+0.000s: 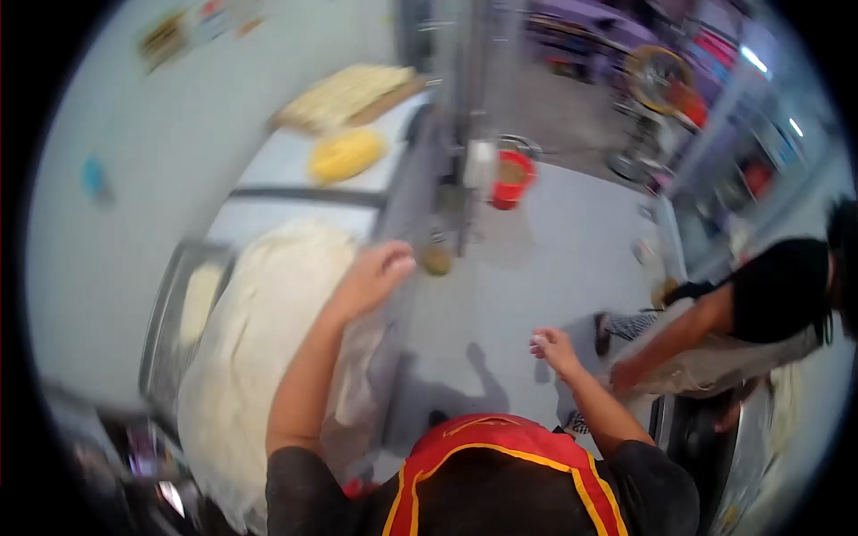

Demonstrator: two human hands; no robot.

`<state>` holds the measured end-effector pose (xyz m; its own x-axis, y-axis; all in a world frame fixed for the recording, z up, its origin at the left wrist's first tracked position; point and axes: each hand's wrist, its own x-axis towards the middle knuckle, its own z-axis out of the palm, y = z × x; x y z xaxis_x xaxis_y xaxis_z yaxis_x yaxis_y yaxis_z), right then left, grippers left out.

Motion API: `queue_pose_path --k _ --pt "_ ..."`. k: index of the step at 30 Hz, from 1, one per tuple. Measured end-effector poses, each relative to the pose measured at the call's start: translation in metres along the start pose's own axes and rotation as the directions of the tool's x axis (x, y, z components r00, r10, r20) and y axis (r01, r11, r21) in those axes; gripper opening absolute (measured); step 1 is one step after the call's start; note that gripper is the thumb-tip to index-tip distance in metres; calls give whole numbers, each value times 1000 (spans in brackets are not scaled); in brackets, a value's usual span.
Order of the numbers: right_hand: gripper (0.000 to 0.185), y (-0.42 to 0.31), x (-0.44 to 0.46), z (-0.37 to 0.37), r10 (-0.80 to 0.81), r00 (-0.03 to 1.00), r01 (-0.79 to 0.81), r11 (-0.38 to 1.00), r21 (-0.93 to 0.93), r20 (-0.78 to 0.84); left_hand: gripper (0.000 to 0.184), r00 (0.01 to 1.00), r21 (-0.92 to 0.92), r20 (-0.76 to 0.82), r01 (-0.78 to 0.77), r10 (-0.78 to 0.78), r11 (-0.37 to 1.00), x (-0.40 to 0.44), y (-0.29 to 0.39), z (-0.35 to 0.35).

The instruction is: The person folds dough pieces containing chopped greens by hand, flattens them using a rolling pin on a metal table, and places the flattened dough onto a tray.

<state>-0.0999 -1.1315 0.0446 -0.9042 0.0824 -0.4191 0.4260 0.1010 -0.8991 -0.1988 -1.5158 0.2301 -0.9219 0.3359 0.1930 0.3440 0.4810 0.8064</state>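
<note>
My left hand [374, 275] is raised over the right edge of a large mass of pale dough [277, 313], its fingers curled; whether anything is between them is too blurred to tell. Out over the grey floor [536, 268], my right hand [556, 350] hangs in the air with its fingers partly bent and nothing visible in it. A yellow lump [347, 155] rests on the white surface beyond the dough. To the left of the dough, a metal tray [165, 344] holds a long pale piece [200, 302].
Flat pale sheets [349, 96] lie on a board at the back. A red bucket [512, 183] stands on the floor near a doorway. At the right, another person [778, 290] in a black top bends beside a metal tray. A fan [657, 79] stands farther off.
</note>
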Motion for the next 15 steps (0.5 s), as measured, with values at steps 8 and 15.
queue_pose_path --k 8,15 --pt "24 66 -89 -162 -100 928 191 955 228 -358 40 676 -142 669 -290 308 946 117 151 364" --pt "25 131 -215 -269 -1 761 216 943 252 -649 43 162 -423 862 -289 479 859 97 303 615"
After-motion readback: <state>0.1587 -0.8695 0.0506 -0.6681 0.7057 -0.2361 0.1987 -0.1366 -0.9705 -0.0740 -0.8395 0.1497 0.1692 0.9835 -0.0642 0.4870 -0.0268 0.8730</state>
